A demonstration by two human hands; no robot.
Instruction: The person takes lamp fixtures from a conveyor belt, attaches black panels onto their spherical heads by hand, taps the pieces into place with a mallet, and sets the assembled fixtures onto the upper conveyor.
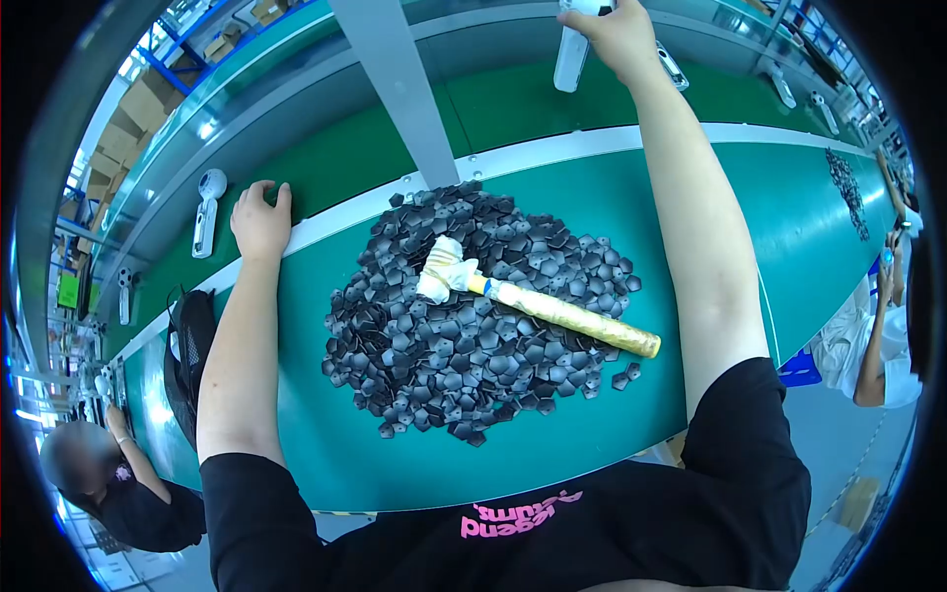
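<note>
At the top of the view my right hand (623, 41) grips a white device (571, 59) with a rounded head and a long flat handle, above the green conveyor belt. My left hand (261, 225) reaches over the rail at the belt's near side, thumb and fingers apart, with nothing visible in it. Just left of it lies a similar white device (205, 217). Between my forearms a pile of dark pentagonal pieces (464, 365) covers the worktable (335, 474). A hammer (562, 311) with a cloth-wrapped head and yellowish taped handle rests on the pile.
A grey metal post (395, 89) rises between my arms at the belt's near rail. A black mesh bag (192, 355) sits beside my left forearm. More white devices (779, 87) lie along the belt (503, 109). Other people (138, 483) are at both sides.
</note>
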